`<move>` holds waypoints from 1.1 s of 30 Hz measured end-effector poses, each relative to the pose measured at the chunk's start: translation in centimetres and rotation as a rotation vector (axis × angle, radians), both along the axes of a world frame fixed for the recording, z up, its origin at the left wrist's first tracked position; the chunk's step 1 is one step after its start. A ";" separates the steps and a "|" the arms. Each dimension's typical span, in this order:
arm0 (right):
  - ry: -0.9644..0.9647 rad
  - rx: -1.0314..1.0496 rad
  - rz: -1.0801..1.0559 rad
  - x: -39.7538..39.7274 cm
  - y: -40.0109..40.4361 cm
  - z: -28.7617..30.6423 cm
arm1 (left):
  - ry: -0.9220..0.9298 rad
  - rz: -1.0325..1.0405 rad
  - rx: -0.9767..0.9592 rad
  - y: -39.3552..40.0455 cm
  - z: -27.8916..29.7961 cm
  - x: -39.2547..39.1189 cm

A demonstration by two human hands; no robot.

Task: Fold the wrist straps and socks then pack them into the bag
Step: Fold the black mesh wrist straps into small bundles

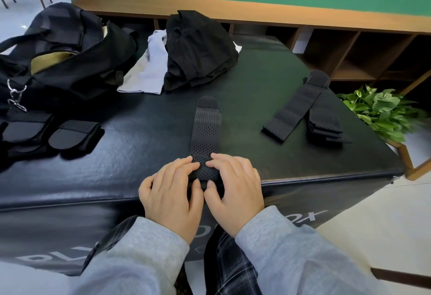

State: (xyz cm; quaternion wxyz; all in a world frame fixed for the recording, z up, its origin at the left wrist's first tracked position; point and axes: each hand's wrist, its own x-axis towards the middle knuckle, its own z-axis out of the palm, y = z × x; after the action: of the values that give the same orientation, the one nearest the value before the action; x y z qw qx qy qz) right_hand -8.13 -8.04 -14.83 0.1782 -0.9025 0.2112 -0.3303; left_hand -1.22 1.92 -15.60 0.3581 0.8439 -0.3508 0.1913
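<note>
1. Spanning most of the view, the black padded surface (256, 80) carries everything.
2. An open black bag (58, 61) sits far left, with black socks (198, 54) beside it.
3. One flat wrist strap (206, 131) lies at the centre.
4. Left hand (171, 192) and right hand (235, 189) each close a pinching grip on its near end.

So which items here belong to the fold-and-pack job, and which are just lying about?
Job:
- wrist strap gripped by left hand and right hand
- unfolded straps
- folded straps
- socks
- bag

Lying about:
- black garment
- potted plant
- wooden shelf
</note>
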 end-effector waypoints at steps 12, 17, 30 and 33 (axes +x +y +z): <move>-0.016 -0.015 -0.001 0.1 -0.1 -0.3 | 0.002 0.014 -0.025 -0.1 -0.3 0.0; -0.094 0.015 0.006 0.0 -0.5 -0.6 | 0.047 0.019 -0.086 0.0 -0.3 0.1; -0.145 0.254 0.023 -0.3 -0.5 -0.3 | 0.168 0.041 -0.231 0.0 -0.2 -0.1; -0.149 0.236 0.036 -0.2 -0.5 -0.3 | 0.165 0.035 -0.238 0.1 -0.2 -0.1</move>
State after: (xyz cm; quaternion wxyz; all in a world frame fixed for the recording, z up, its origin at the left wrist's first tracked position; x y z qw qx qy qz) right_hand -8.32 -8.54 -15.16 0.3041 -0.8519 0.2186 -0.3661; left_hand -1.29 1.98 -15.80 0.4799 0.8143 -0.2801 0.1680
